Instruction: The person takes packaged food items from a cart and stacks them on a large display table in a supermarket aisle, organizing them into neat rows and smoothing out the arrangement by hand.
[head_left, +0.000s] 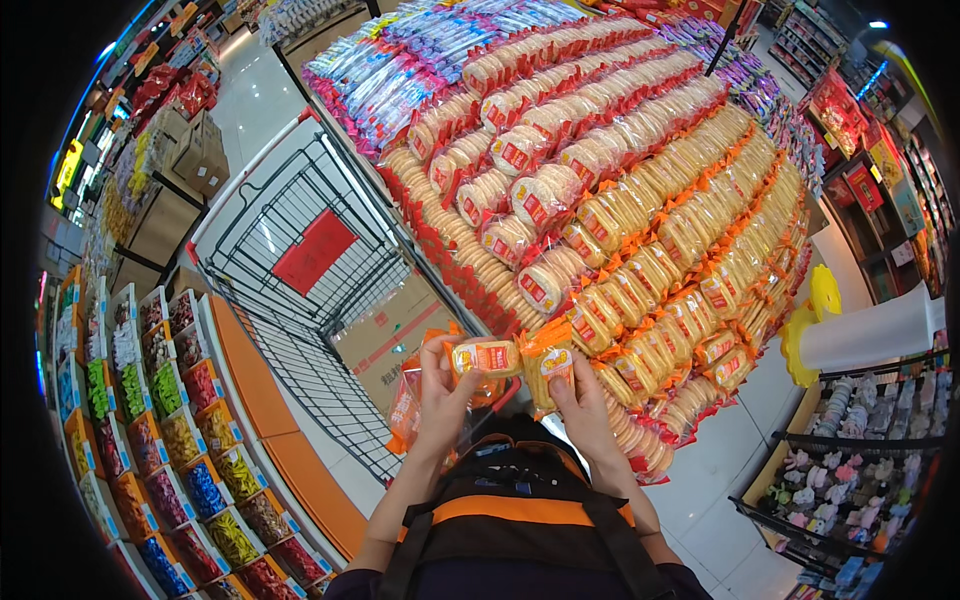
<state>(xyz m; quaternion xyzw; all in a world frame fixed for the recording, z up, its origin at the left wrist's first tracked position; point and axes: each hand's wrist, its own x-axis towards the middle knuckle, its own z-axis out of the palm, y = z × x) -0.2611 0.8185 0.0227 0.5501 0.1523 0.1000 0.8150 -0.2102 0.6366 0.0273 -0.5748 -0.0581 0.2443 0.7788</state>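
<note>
My left hand (442, 390) grips an orange-and-clear packet of rice crackers (486, 358), its printed face turned up. In my right hand (581, 401) is another orange-wrapped cracker packet (546, 367), with the thumb pressed on its front. The orange ends of the two packets meet between my hands. Below my left hand, a clear plastic bag (405, 412) with orange and red printing hangs over the cart's edge; what holds it is hidden. Just beyond my right hand rises a large stacked display of orange-wrapped cracker packets (660, 307).
A wire shopping cart (300, 180) with a red panel stands at the left, holding a cardboard box (397, 330). Red-wrapped round crackers (540, 199) fill the display's middle. Candy bins (180, 435) line the lower left. A rack of small plush items (832, 480) stands at the right.
</note>
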